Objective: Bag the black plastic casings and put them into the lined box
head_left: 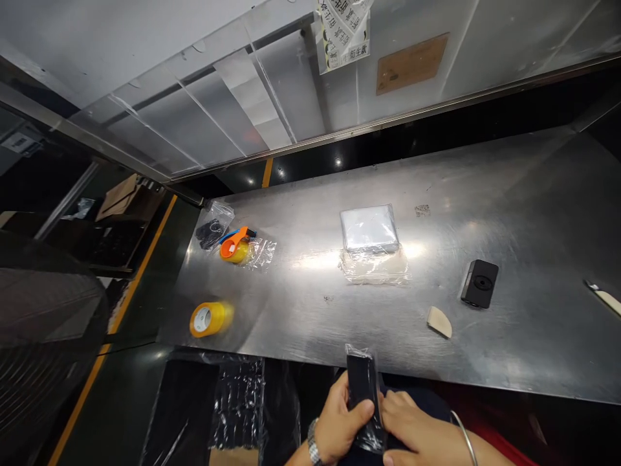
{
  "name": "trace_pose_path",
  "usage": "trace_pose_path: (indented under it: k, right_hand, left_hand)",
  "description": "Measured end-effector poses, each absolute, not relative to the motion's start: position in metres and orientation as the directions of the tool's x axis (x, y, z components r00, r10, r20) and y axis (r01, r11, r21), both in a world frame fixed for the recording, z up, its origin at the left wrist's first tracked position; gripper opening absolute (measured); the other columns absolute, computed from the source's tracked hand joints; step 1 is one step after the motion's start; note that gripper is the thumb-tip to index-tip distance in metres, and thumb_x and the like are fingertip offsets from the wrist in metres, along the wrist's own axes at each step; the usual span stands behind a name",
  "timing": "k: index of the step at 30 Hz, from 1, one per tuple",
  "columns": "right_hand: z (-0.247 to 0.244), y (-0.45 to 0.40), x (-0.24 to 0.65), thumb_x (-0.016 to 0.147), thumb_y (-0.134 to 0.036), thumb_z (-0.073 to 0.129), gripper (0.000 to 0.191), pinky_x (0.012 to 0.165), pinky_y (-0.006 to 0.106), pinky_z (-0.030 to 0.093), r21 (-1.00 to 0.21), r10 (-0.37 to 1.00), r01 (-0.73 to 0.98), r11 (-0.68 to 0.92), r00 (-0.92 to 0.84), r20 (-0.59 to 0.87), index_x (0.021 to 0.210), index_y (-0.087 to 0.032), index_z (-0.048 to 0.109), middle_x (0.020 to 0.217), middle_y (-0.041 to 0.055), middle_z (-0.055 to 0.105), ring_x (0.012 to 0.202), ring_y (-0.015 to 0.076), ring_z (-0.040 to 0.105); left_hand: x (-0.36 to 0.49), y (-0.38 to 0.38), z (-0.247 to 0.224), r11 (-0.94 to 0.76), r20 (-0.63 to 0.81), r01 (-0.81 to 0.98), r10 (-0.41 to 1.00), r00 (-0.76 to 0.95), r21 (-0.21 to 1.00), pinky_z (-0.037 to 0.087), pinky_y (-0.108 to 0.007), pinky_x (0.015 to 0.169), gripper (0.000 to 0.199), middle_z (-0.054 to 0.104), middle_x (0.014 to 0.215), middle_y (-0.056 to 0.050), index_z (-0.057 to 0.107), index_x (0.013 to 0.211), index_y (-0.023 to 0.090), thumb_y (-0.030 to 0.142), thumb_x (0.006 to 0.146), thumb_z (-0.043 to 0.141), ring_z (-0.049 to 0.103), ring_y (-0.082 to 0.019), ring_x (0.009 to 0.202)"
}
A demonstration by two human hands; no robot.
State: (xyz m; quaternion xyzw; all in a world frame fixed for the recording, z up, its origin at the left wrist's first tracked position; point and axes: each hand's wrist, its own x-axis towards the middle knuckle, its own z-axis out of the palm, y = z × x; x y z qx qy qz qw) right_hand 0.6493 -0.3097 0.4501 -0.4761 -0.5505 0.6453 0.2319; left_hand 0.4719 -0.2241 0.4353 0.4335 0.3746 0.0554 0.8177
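Two bare hands grip a slim black rectangular block sleeved in clear plastic film just beyond the brushed-steel table: the left hand curls around its side, the right hand presses its lower part (film loose at the top). Farther along, a matte black rounded device lies bare, unsleeved.

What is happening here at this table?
A person holds a black flat object in a clear plastic bag just below the edge of a steel table. The left hand wraps around it, and the right hand presses against it. On the table lie a roll of yellow tape, an orange tape dispenser, a clear plastic packet and a black device.
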Motion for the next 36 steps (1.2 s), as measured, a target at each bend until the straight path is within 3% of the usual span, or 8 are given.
trace_pose_path:
  k: [4, 9, 12, 15, 19, 25, 31, 36]
  right_hand:
    - [0.434, -0.313, 0.652, 0.079, -0.055, 0.045, 0.04, 0.082, 0.038, 0.041, -0.915, 0.864, 0.215, -0.34, -0.314, -0.395, 0.091, -0.023, 0.064, 0.09, 0.0057, 0.06, 0.086, 0.0212, 0.053]
    - [0.422, -0.3, 0.633, 0.079, -0.05, 0.05, 0.044, 0.078, 0.032, 0.045, -0.878, 0.883, -0.126, -0.462, 0.021, -0.468, 0.11, -0.019, 0.052, 0.092, 0.0049, 0.059, 0.084, 0.019, 0.055]
    - [0.419, -0.289, 0.626, 0.075, -0.053, 0.053, 0.044, 0.075, 0.033, 0.047, -0.832, 0.847, -0.283, -0.477, 0.104, -0.521, 0.099, -0.016, 0.056, 0.082, 0.0036, 0.059, 0.08, 0.02, 0.056]
    - [0.418, -0.285, 0.627, 0.076, -0.055, 0.051, 0.046, 0.071, 0.034, 0.048, -0.766, 0.787, -0.414, -0.492, 0.166, -0.595, 0.101, -0.016, 0.055, 0.071, 0.0012, 0.057, 0.071, 0.0185, 0.056]
    - [0.428, -0.291, 0.626, 0.075, -0.047, 0.058, 0.049, 0.087, 0.039, 0.043, -0.776, 0.861, -0.453, -0.439, 0.034, -0.507, 0.113, -0.018, 0.051, 0.093, 0.0061, 0.061, 0.086, 0.0205, 0.057]
    - [0.447, -0.306, 0.622, 0.066, -0.037, 0.068, 0.064, 0.092, 0.038, 0.039, -0.813, 0.864, -0.354, -0.463, -0.386, -0.324, 0.124, -0.019, 0.047, 0.108, 0.0065, 0.058, 0.1, 0.0243, 0.053]
    - [0.452, -0.314, 0.626, 0.07, -0.034, 0.065, 0.06, 0.095, 0.039, 0.037, -0.834, 0.846, -0.281, -0.474, -0.407, -0.344, 0.126, -0.02, 0.046, 0.118, 0.0076, 0.054, 0.104, 0.0252, 0.051]
    - [0.461, -0.325, 0.628, 0.073, -0.03, 0.06, 0.058, 0.095, 0.037, 0.038, -0.847, 0.853, -0.236, -0.476, -0.358, -0.379, 0.127, -0.019, 0.043, 0.117, 0.0076, 0.054, 0.106, 0.0243, 0.05]
  left_hand:
    - [0.469, -0.23, 0.438, 0.565, -0.512, 0.25, 0.368, 0.776, 0.786, 0.038, -0.037, 0.088, 0.058, 0.056, 0.103, -0.008, 0.047, 0.116, 0.017, 0.044, 0.068, 0.064, 0.051, -0.022, 0.097]
    - [0.457, -0.215, 0.449, 0.377, -0.428, 0.346, 0.158, 0.89, 0.859, 0.023, -0.042, 0.103, 0.082, 0.037, 0.133, -0.013, 0.027, 0.135, 0.019, 0.039, 0.067, 0.066, 0.032, -0.029, 0.123]
    - [0.449, -0.21, 0.442, 0.376, -0.452, 0.386, 0.103, 0.886, 0.842, 0.024, -0.044, 0.101, 0.077, 0.047, 0.125, -0.011, 0.039, 0.13, 0.021, 0.037, 0.061, 0.071, 0.037, -0.03, 0.119]
    - [0.449, -0.212, 0.425, 0.567, -0.495, 0.332, 0.158, 0.855, 0.754, 0.029, -0.044, 0.097, 0.071, 0.055, 0.117, -0.01, 0.048, 0.123, 0.024, 0.035, 0.058, 0.074, 0.046, -0.028, 0.11]
    - [0.466, -0.219, 0.412, 0.79, -0.573, -0.039, 0.476, 0.667, 0.611, 0.028, -0.042, 0.097, 0.059, 0.054, 0.122, -0.012, 0.05, 0.121, 0.02, 0.048, 0.071, 0.059, 0.045, -0.027, 0.114]
    - [0.475, -0.248, 0.424, 0.827, -0.512, -0.102, 0.434, 0.741, 0.552, 0.034, -0.046, 0.093, 0.048, 0.057, 0.117, -0.017, 0.057, 0.11, 0.014, 0.039, 0.069, 0.065, 0.052, -0.03, 0.107]
    - [0.483, -0.263, 0.439, 0.801, -0.502, -0.38, 0.591, 0.631, 0.463, 0.044, -0.039, 0.079, 0.049, 0.065, 0.087, -0.01, 0.059, 0.097, 0.015, 0.057, 0.07, 0.055, 0.058, -0.025, 0.09]
    - [0.502, -0.267, 0.46, 0.798, -0.523, -0.435, 0.603, 0.603, 0.418, 0.043, -0.037, 0.079, 0.056, 0.059, 0.074, -0.006, 0.058, 0.094, 0.015, 0.064, 0.069, 0.05, 0.057, -0.021, 0.082]
